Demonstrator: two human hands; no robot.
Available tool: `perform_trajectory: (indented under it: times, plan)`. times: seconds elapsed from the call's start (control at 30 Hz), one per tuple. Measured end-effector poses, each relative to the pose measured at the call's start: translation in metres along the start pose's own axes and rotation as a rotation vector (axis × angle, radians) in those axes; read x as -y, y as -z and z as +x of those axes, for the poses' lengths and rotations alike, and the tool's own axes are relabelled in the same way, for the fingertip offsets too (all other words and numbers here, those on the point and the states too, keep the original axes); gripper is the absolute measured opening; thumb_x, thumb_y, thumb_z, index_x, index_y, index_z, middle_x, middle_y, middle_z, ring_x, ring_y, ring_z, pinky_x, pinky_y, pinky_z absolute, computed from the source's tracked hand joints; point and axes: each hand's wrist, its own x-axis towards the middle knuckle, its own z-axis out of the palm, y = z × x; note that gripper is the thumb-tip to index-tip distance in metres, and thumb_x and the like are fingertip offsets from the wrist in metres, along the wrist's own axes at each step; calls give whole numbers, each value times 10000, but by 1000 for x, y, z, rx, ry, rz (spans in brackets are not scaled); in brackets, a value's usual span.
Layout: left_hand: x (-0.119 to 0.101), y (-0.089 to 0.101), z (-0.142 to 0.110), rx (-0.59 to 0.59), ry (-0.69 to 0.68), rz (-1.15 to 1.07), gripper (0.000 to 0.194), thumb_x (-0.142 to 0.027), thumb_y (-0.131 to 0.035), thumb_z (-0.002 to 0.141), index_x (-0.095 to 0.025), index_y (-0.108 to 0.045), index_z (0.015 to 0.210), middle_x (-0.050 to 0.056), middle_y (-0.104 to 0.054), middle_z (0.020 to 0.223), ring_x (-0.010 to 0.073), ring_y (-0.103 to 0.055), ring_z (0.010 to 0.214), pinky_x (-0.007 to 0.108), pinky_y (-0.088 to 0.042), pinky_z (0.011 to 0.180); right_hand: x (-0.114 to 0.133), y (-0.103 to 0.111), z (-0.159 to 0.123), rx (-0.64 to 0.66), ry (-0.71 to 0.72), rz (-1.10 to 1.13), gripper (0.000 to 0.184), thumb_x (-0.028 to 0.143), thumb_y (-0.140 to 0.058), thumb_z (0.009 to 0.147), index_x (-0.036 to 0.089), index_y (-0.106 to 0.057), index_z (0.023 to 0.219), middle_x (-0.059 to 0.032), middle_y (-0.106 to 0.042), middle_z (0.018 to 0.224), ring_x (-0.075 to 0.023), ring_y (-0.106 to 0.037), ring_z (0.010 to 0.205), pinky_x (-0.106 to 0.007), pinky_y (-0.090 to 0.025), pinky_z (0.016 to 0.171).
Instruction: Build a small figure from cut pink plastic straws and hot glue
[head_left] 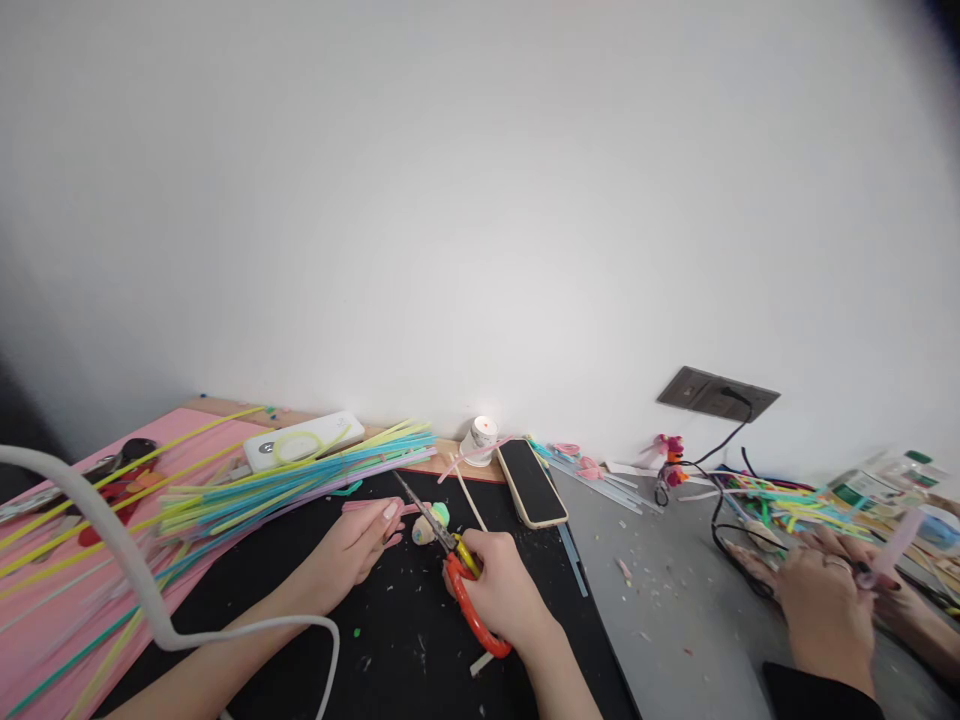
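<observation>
Over the black mat [405,640], my right hand [495,590] grips scissors [466,585] with red and yellow handles. Their blades are parted and point up and left toward my left hand [358,550]. Pinched in my left fingers is a pink pipe cleaner [364,506], one end sticking out toward the blades. Just behind the scissors lies a small fuzzy ball [429,522] in pale green and cream. A cream pipe cleaner [471,490] rises beyond my right hand.
Bundled pipe cleaners [300,482] lie on the left beside a white power bank [304,440]. A paper cup [478,440] and phone [532,483] stand behind. A white cable [112,540] crosses the left foreground. At right, another person's hands [825,600] work near a black cord [718,520].
</observation>
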Motion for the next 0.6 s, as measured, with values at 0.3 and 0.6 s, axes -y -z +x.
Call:
perform_trajectory:
  times: [0.3,0.6]
  plan:
    - [0,4,0,-55,-182,81,339,-455,-428,885,-195,-629,968,58,-641,956,225,-596,997,331,-498,878,1,10,6,-220,-100,-146,219,185,-557,675,194,-357,585,55,-394,566,-93,-320,523,-213,-208,484]
    - [19,17,6,-76,-318,256,416,-290,-388,924,-258,-443,1334,74,-549,1096,230,-495,1189,306,-499,897,-16,6,11,-258,-194,-196,64,165,-602,653,177,-540,669,-23,-573,730,-150,-523,651,-218,-317,558]
